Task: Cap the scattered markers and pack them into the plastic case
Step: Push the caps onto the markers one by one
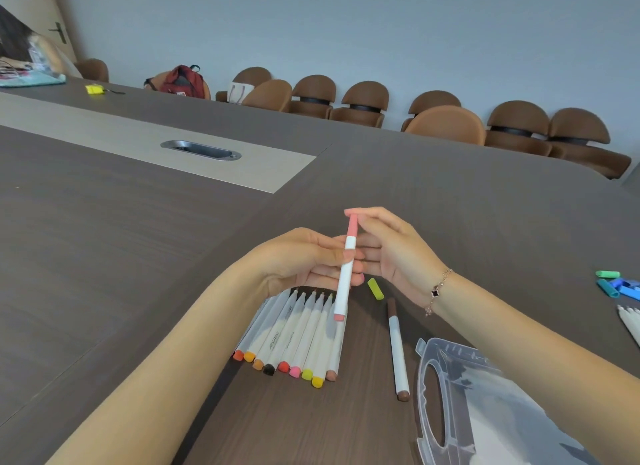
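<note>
Head view: the left hand (pixel 304 260) grips the white barrel of a pink marker (pixel 346 274) held nearly upright above the table (pixel 138 274); the right hand (pixel 391 253) pinches its pink cap (pixel 353 225) at the top; a row of uncapped markers (pixel 294 333) lies beneath; a brown marker (pixel 396 350) and a yellow cap (pixel 375 289) lie just beside; the clear plastic case (pixel 485 405) sits lower right, contents unclear; loose caps (pixel 614 284) lie near the right edge.
</note>
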A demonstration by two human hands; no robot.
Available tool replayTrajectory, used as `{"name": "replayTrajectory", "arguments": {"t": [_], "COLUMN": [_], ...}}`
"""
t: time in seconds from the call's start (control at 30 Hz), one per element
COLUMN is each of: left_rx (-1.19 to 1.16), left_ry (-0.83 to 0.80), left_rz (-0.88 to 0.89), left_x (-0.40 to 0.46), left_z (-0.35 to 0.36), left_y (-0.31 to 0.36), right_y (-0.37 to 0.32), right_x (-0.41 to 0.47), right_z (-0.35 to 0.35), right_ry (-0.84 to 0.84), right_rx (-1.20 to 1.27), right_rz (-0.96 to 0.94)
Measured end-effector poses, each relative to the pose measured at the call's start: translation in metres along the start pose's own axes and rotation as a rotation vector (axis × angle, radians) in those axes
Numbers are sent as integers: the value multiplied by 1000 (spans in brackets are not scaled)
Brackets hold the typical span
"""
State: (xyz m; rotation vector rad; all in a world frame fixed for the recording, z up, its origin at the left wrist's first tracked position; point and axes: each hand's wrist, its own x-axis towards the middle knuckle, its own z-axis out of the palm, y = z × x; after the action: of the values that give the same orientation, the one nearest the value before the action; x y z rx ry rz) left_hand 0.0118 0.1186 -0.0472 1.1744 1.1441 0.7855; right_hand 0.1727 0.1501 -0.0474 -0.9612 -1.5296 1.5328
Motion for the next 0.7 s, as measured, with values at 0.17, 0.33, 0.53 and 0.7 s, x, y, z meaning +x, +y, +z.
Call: {"name": "replayTrajectory", "arguments": {"t": [0.17,0.33,0.53,0.7], "left_rx": [-40,1,808,1164], "left_ry": [-37,-23,290,256], "left_rz": [-39,-15,3,-55], "left_x": [-2,-1,1,5], "left_z": [11,23,22,42], "left_y": [4,-1,-8,-21], "right_y": [10,11,16,32], "right_x": [-14,-18,-24,-27], "right_z": [-6,-13,-35,-34], "right_ry": [4,67,114,107], "right_rx": [7,-32,-383,-735], "right_rz": [-31,-19,126,103]}}
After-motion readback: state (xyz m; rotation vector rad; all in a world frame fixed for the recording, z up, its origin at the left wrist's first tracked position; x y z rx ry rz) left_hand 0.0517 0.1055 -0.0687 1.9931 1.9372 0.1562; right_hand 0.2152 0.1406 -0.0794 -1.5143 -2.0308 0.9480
